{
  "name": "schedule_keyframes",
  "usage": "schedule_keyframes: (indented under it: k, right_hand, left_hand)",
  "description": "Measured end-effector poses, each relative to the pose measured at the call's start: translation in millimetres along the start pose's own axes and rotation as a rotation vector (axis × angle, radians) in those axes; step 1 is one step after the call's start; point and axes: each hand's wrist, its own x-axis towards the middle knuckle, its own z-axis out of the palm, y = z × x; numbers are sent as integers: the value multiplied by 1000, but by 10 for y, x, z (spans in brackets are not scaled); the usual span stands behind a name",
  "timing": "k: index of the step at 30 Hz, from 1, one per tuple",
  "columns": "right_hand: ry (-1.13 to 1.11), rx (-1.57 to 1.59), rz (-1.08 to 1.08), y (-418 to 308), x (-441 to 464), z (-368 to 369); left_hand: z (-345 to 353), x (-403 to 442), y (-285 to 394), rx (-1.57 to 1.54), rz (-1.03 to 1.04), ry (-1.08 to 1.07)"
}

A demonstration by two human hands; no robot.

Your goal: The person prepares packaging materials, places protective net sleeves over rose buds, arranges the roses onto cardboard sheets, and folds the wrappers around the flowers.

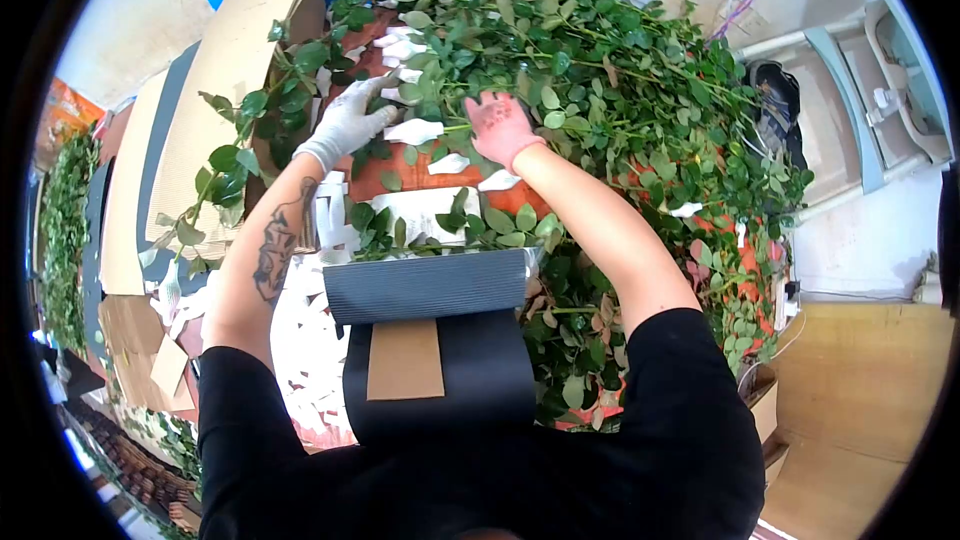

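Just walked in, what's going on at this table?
A person is reaching over a mass of leafy stems. The pale-gloved left hand is beside several white-wrapped tips; the pink-gloved right hand is at the stem side of one white-wrapped tip between the two. I can't tell whether either hand grips anything. Nearer the body are a dark ribbed panel and a brown cardboard piece.

Narrow gap between left hand [350, 122] and right hand [502, 128]; dense leafy stems [620, 75] rightward.

Orange-red tabletop [514, 201] — heaped leafy stems [640, 90], small white wraps [413, 131], a white sheet [420, 208]
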Motion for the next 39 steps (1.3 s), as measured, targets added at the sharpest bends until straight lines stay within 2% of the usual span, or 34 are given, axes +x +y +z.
schedule_keyframes:
  k: [2,3,5,6,7,8,9,11,13,14,15,16,17,18,19,21,23,26,27,28,29,31,33,34,36,38,39]
  right_hand:
    - [166,-108,-22,103,-85,179]
    - [286,-14,-129,220,-23,498]
    - [119,-18,-154,82,-156,99]
    - [-249,-49,-206,-24,-223,-270]
    - [-238,26,-238,-57,-329,-325]
    - [-30,69,-232,-27,-552,-410]
    - [6,56,-197,58,-693,-595]
    - [-75,355,-61,470,-1046,-1302]
    - [-96,260,201,1113,-1464,-1469]
    - [-114,137,293,1513,-1690,-1360]
    - [-261,88,458,1906,-1936,-1253]
    - [-299,5,548,2249,-2262,-1058]
    - [-504,12,642,2438,-2501,-1052]
    - [-596,9,658,2638,-2740,-927]
    - [-691,4,669,2825,-2948,-738]
    - [-695,63,689,2988,-3258,-394]
    - [-634,99,740,2858,-3335,-316]
    - [-639,65,686,2914,-3337,-175]
    - [-630,60,692,2919,-3351,-178]
    - [-571,24,724,2962,-3394,-90]
    - [-533,18,751,3013,-3439,-35]
    - [-544,-85,726,3047,-3414,-122]
    - [-465,-325,632,3157,-3375,-279]
    - [-286,-495,642,3191,-3418,-398]
    - [14,-419,760,3426,-3406,-864]
    - [559,-558,791,3824,-3575,-1398]
    - [826,-467,897,3647,-3624,-1930]
  left_hand:
    - [22,-56,-10,101,58,67]
    - [55,-59,-18,123,123,90]
    - [238,27,-281,66,189,142]
    - [212,0,-102,59,258,78]
    - [155,-48,51,56,321,22]
    - [220,-59,12,70,323,-69]
    - [251,-115,-98,87,312,-156]
    - [449,-243,-491,327,229,-325]
    - [345,-389,-90,218,55,-469]
    - [417,-399,-229,245,108,-450]
    - [473,-359,-429,275,161,-427]
    - [476,-328,-484,262,175,-442]
    - [472,-322,-494,250,182,-460]
    - [469,-309,-427,24,61,-545]
    - [477,-307,-482,-13,10,-590]
    - [433,-317,-391,102,103,-622]
    - [344,-343,-91,214,83,-614]
    - [377,-315,-67,191,51,-625]
    - [385,-317,-33,45,-53,-657]
    - [381,-308,-1,-102,-154,-679]
    - [375,-308,41,-101,-139,-657]
    - [324,-345,127,68,-47,-592]
    - [275,-321,200,85,-77,-639]
    - [256,-339,285,61,-80,-664]
    - [232,-371,368,74,-80,-694]
    - [256,-359,236,108,-85,-680]
    - [267,-375,178,149,-90,-671]
